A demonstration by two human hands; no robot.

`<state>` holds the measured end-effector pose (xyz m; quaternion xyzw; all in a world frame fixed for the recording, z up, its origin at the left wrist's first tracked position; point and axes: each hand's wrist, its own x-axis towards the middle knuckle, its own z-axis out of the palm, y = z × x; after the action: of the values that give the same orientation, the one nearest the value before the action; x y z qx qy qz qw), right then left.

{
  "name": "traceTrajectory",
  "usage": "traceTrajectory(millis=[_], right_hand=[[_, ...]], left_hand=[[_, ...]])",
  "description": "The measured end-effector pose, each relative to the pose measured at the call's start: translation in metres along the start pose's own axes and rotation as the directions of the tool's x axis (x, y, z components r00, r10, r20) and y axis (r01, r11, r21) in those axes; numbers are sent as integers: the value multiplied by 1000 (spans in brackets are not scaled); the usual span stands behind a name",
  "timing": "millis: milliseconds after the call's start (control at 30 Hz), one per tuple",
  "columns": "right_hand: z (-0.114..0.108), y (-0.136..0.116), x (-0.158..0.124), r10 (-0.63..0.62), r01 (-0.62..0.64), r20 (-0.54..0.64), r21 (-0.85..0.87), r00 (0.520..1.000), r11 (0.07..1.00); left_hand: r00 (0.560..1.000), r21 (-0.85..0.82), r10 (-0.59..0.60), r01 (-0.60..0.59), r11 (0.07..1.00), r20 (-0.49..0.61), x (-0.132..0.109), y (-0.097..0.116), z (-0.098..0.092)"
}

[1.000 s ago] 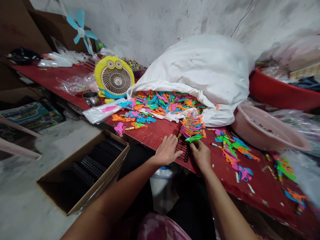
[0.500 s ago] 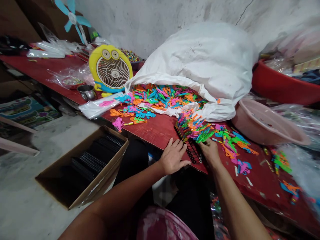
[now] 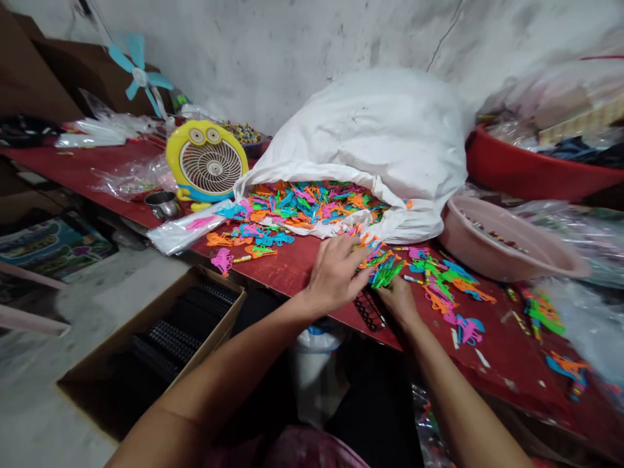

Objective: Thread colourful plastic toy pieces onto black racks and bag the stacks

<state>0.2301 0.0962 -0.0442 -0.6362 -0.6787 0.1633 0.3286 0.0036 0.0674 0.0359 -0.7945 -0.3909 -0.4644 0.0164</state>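
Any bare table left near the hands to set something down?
Bare red table between the loose toy pieces and the left hand; another strip along the near edge right of the right hand. Crowded: sack mouth, pink basin side.

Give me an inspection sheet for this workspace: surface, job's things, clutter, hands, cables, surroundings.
Surface: red wooden table, strewn with parts.
Job's things: black plastic grid tray at the table edge; pile of small neon plastic toy pieces on it.
Clutter: open white sack of neon pieces; yellow desk fan; pink plastic basin; red tub; steel cup.
Hands: left hand flat on the pile, open; right hand at the tray's edge, grip hidden.
Cables: nothing seen.
Surroundings: cardboard box of black trays on the concrete floor; grey wall.
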Motion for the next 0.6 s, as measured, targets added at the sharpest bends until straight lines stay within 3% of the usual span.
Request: traceTrajectory(millis=[100,167,267,333,467,600], right_hand=[[0,0,0,-6,5,-6,-95,1000,995],[-2,-1,1,-24,23,0,-127,1000,992],[-4,-2,2,-47,48,16,-119,999,992],[-5,-3,2,-68,70,24,-83,997,994],[-8,-6,0,-153,149,36,107,988,983],[-24,0,6,-94,100,-39,191,995,976]], left_hand=[[972,21,153,-159,987,178,47,-3,13],[915,-2,217,-231,973,340,69,-5,25],[811,-50,248,-262,964,530,84,-7,41],[779,-56,242,-258,964,578,85,-9,46],[775,-65,257,-270,961,578,84,-13,50],[754,-81,293,-305,949,588,85,-14,50]])
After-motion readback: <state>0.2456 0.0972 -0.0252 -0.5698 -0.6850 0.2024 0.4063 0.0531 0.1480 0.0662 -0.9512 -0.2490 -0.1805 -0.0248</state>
